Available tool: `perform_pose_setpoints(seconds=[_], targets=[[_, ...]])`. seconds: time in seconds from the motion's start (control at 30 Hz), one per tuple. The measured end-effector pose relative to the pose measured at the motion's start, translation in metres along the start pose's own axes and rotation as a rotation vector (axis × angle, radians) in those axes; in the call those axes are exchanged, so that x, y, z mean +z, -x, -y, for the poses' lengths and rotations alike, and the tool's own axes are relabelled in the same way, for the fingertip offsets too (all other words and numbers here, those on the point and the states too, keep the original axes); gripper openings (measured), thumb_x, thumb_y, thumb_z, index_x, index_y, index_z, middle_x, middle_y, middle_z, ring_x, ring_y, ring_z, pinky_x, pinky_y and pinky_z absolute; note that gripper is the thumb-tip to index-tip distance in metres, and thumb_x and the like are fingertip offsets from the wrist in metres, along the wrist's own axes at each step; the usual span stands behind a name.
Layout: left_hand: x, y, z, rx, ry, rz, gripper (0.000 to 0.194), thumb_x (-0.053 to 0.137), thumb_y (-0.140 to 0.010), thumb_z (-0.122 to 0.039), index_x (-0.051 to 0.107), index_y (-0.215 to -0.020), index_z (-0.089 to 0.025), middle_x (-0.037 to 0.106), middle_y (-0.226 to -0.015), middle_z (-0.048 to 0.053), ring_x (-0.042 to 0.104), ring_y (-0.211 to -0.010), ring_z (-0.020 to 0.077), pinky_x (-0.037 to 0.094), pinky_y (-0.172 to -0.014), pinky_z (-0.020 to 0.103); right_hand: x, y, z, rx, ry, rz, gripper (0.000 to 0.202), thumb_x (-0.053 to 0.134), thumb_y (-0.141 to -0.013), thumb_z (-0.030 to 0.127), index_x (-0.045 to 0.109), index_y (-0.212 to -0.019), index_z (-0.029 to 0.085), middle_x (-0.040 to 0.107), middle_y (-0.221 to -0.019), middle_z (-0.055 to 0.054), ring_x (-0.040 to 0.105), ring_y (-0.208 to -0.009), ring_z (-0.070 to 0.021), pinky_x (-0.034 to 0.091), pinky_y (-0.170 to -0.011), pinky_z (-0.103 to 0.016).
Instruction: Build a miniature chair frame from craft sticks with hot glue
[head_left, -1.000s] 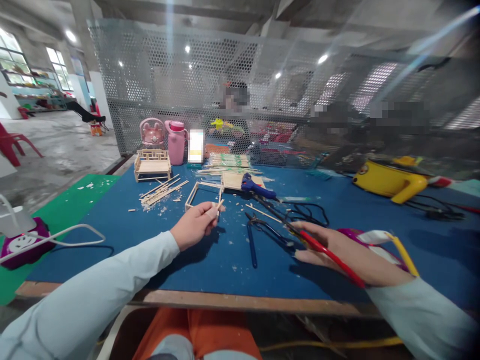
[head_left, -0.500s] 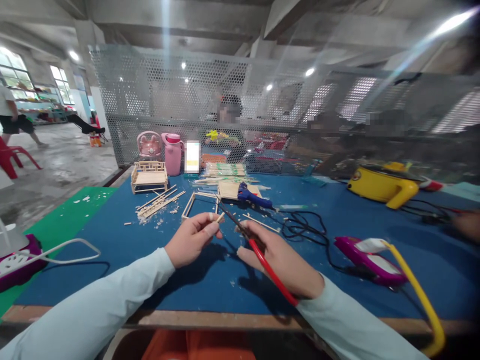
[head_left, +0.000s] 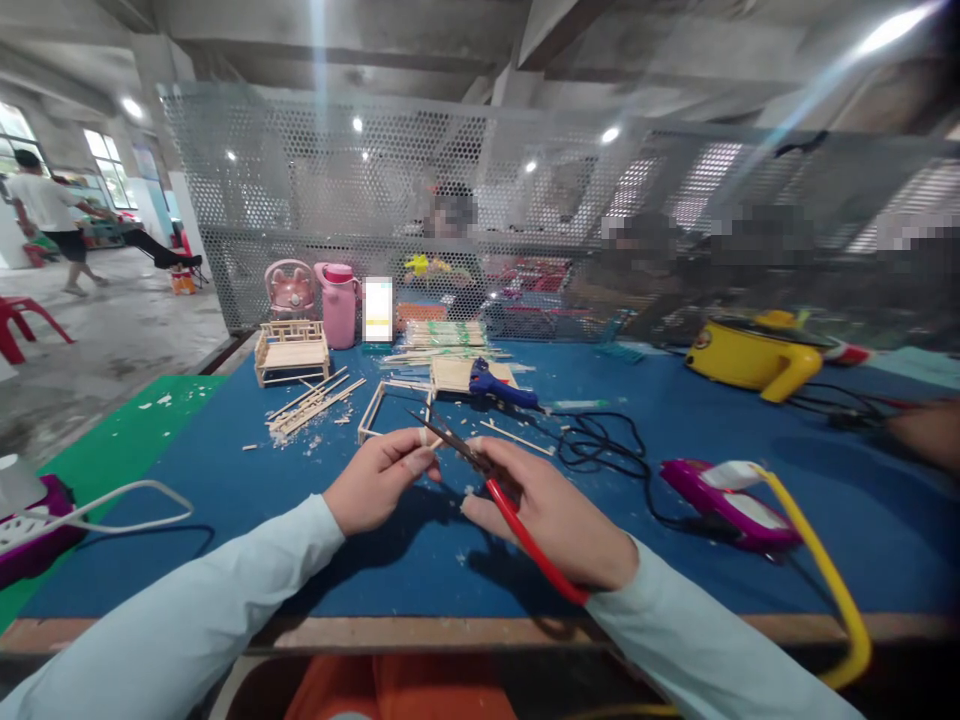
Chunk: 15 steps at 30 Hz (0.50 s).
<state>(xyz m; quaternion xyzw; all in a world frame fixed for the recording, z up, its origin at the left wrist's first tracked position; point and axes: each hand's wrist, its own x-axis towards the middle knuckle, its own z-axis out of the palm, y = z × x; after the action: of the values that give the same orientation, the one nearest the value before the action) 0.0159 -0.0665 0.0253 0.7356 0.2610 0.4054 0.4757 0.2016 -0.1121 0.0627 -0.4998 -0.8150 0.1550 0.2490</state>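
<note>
From the head camera, the only view, we look down on a person's two bare hands near the centre of the frame. The left hand (head_left: 386, 480) pinches a short pale wooden stick (head_left: 437, 443) between thumb and fingers, its end pointing toward the other hand, seemingly to keep it steady and within reach of the blades. The right hand (head_left: 555, 510) is wrapped around red-handled scissors (head_left: 529, 545), their dark blades angled up and left beside the stick; we cannot tell whether they touch it. Just beyond, a small wooden frame (head_left: 370, 412) and loose sticks (head_left: 319, 405) lie close, probably for easy reaching, while a blue glue gun (head_left: 495, 383) rests against a flat wooden panel (head_left: 454, 375). A miniature wooden bench (head_left: 294, 358) stands left of centre, and a lit phone (head_left: 379, 310) is propped upright beside a pink bottle (head_left: 339, 310), perhaps so its screen faces the worker. The surface is a blue mat (head_left: 300, 570) dotted with pale scraps, with a green mat (head_left: 187, 395) at left. Behind it we see a perforated metal screen (head_left: 300, 200), a yellow pot (head_left: 739, 355) at right and, upper left, a person in a white shirt (head_left: 52, 205) on a concrete floor.
</note>
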Motion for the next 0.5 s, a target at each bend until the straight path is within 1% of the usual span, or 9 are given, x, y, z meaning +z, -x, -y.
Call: perform_pose_setpoints(seconds=[0.13,0.23,0.37,0.43,0.5], targets=[[-0.0001,0.0007,-0.0004,0.021,-0.066,-0.013,0.032,0.042,-0.085,-0.038,0.057,-0.072,-0.013,0.05,-0.066,0.0,0.038,-0.058,0.0083,0.033,-0.06,0.022,-0.0004,0.001,-0.0003,-0.031,0.009,-0.019,0.032,0.059,-0.072,0.031,0.055,-0.101,0.017,0.058,-0.092,-0.006,0.053,-0.082,-0.0178,0.042,-0.075,-0.03],[0.0003,0.0011,-0.002,0.035,-0.082,-0.01,0.032,0.042,-0.086,-0.037,0.057,-0.072,-0.013,0.048,-0.064,-0.001,0.039,-0.058,0.0084,0.033,-0.061,0.022,-0.0004,0.0012,-0.0012,-0.073,-0.013,-0.03,0.03,0.059,-0.073,0.03,0.056,-0.1,0.017,0.058,-0.09,-0.005,0.053,-0.081,-0.0172,0.042,-0.075,-0.029],[0.0006,0.0018,-0.0052,0.064,-0.105,-0.001,0.03,0.041,-0.086,-0.035,0.057,-0.072,-0.013,0.05,-0.065,-0.001,0.041,-0.06,0.0087,0.034,-0.061,0.022,-0.0001,0.0012,-0.0016,-0.145,-0.067,-0.018,0.026,0.057,-0.075,0.028,0.055,-0.099,0.019,0.059,-0.091,-0.004,0.054,-0.08,-0.0161,0.042,-0.075,-0.028],[0.0011,0.002,-0.0063,0.072,-0.116,-0.003,0.029,0.041,-0.086,-0.033,0.057,-0.072,-0.013,0.051,-0.066,0.0,0.043,-0.061,0.0091,0.035,-0.062,0.022,0.0007,0.0016,-0.0011,-0.137,-0.067,-0.03,0.025,0.056,-0.075,0.026,0.055,-0.099,0.019,0.059,-0.092,-0.005,0.054,-0.081,-0.0165,0.042,-0.076,-0.028],[0.0023,0.0022,-0.0064,0.077,-0.131,-0.016,0.028,0.042,-0.086,-0.031,0.056,-0.07,-0.013,0.052,-0.066,0.0,0.044,-0.063,0.0096,0.036,-0.064,0.022,0.0023,0.0024,-0.0006,-0.112,-0.037,-0.061,0.025,0.055,-0.072,0.019,0.055,-0.098,0.018,0.059,-0.091,-0.006,0.053,-0.082,-0.0174,0.042,-0.076,-0.029]])
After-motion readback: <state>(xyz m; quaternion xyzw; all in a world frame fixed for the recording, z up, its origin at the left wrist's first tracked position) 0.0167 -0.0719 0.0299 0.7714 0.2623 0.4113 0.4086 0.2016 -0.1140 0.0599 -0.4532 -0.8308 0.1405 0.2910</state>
